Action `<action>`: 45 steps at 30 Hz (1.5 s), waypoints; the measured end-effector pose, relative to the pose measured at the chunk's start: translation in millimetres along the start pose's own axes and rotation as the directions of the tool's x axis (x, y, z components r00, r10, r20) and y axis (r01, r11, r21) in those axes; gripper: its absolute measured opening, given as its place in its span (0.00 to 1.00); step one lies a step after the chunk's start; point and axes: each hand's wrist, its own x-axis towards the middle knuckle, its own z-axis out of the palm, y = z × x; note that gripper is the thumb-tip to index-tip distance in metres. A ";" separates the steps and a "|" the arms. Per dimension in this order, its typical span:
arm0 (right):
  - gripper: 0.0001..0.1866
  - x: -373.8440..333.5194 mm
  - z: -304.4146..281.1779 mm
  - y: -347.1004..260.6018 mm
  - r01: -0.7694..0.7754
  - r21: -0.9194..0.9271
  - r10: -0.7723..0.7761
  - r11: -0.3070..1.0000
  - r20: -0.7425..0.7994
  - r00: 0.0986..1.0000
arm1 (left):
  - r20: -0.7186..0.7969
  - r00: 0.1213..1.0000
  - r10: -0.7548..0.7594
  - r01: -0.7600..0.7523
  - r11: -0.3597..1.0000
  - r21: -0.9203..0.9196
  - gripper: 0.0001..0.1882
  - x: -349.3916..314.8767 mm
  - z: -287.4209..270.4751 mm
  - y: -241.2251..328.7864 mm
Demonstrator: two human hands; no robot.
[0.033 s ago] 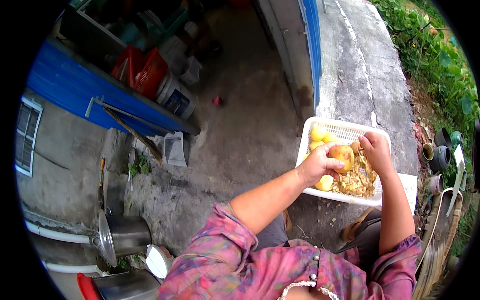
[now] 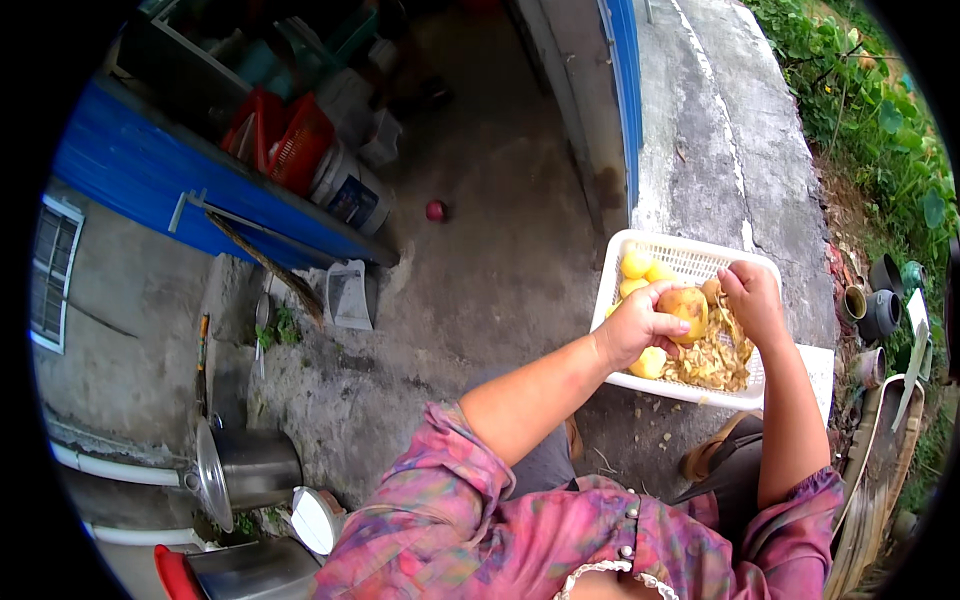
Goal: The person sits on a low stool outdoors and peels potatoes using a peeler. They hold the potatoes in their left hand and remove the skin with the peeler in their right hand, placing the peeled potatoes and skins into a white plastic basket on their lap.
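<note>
Presently, my left hand is clamped round a brown-patched potato over the white basket. Right hand: fingers curled close by; cannot tell whether they grip anything. Done: several smooth yellow potatoes, basket's left. Remaining: patches on the held one. Shavings crowd the near right. Working room, I judge: upward, or past the far rim over concrete.

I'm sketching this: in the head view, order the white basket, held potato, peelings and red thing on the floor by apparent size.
1. White basket
2. Peelings
3. Held potato
4. Red thing; farther off, so its true size is unsure.
</note>
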 end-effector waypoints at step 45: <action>0.14 -1.2 -27.3 33.8 -0.092 0.297 0.094 0.950 0.007 0.996 | -0.179 0.982 0.063 -0.053 0.997 0.059 0.24 3.0 5.0 -7.2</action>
